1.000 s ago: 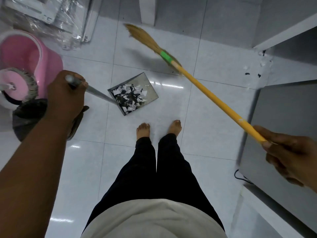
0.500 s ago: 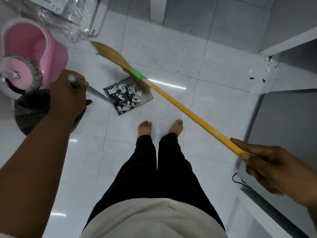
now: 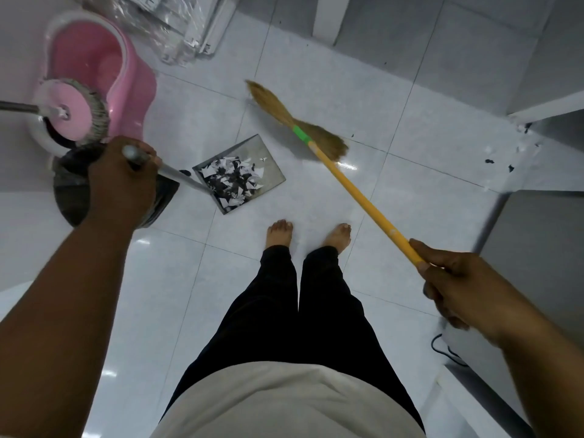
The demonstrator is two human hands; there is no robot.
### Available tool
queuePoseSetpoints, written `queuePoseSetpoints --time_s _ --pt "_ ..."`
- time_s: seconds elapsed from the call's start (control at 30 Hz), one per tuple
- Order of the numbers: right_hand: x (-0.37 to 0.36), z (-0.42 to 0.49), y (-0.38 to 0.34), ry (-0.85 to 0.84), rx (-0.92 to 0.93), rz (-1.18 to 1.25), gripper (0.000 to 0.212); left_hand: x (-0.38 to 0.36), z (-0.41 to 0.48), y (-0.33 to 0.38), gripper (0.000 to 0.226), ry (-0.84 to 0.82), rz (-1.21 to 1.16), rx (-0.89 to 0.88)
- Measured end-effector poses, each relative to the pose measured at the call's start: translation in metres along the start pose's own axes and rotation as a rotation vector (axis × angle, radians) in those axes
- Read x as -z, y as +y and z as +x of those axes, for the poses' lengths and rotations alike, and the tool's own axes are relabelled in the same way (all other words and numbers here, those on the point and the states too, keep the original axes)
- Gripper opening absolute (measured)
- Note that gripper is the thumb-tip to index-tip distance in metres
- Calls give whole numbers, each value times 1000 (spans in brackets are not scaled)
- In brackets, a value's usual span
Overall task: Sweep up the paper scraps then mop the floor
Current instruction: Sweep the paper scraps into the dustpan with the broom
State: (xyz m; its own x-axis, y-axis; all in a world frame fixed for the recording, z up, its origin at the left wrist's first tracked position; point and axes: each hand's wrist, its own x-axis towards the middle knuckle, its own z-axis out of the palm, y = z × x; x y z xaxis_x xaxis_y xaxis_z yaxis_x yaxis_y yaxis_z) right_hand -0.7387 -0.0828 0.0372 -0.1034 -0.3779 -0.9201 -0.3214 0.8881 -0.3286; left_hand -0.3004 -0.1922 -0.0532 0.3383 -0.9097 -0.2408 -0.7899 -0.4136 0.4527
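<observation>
Paper scraps [image 3: 232, 181], black and white, lie heaped in the grey dustpan [image 3: 256, 149] resting on the tiled floor [image 3: 347, 74] just left of centre. A few more scraps [image 3: 488, 161] remain loose on the tiles at the right edge of the frame, near a white furniture leg.

In the head view, the left hand [image 3: 121, 181] is clenched around the top of the dustpan's metal handle [image 3: 180, 178]. The right hand [image 3: 455, 286], at lower right, grasps the end of the yellow broom [image 3: 363, 200], whose straw bristles [image 3: 284, 112] reach to the upper centre, beside the pan but apart from it. Whether they touch the floor cannot be told.

A dark bin [image 3: 71, 188] sits under the left hand, and a pink mop bucket [image 3: 104, 58] with the mop [image 3: 74, 113] resting on it stands at upper left.

Sweeping seems mostly done and mopping has not begun. The next move likely calls for either reaching the broom towards the right-hand strays, or lifting the pan level and tipping it over the bin without spilling.
</observation>
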Motion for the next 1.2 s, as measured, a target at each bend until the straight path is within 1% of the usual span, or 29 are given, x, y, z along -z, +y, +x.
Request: queuePoseSetpoints --time_s 0.13,0.27,0.4,0.5,0.63,0.77,0.87,1.0,1.07,1.2 --pt "-14 -11 -6 -103 33 -56 36 0 1 -1 18 17 18 31" --pt "-1 -38 -23 -117 117 -134 38 4 4 -8 19 4 23 54" --pt "17 -44 -48 -62 156 -114 39 6 9 -12 17 14 -29 53" --pt "23 -33 -66 6 197 -129 38 4 12 -9 6 6 -116 69" --pt "20 4 -93 105 242 -147 34 0 19 2 10 39 -160 85" --pt "6 49 -135 164 334 -193 30 -8 20 20 8 61 -264 124" --pt "-9 90 -178 262 458 -359 36 -17 17 29 10 74 -322 137" --pt "-35 142 -241 353 590 -643 39 -24 18 30 8 77 -304 136" --pt "-45 168 -268 377 591 -732 37 -27 17 28 8 74 -258 121" --pt "-49 209 -307 402 484 -813 32 -34 10 21 8 67 -191 105"
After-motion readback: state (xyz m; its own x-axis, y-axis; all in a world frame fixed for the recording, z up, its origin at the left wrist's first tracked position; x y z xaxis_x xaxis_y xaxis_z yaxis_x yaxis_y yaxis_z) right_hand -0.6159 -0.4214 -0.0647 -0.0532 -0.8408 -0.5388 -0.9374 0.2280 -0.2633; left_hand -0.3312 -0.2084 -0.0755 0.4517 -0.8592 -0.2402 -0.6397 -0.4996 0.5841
